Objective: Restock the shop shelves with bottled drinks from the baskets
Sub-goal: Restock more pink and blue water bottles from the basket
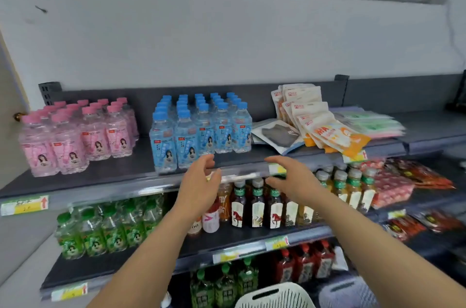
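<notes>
Hovering at centre frame, my left hand (201, 181) and right hand (290, 179) are both spread and empty, just in front of the top shelf (142, 159). Blue-capped bottles (201, 126) stand on it just above my left hand, with pink-capped bottles (75, 136) at middle left. A white basket (274, 295) shows at the bottom edge.

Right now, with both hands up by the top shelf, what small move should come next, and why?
Probably lower both to the white basket for more bottles. The left hand and right hand are open and hold nothing, and the top shelf shows bare space between the pink-capped bottles and the blue-capped bottles. What the basket holds is out of view.
</notes>
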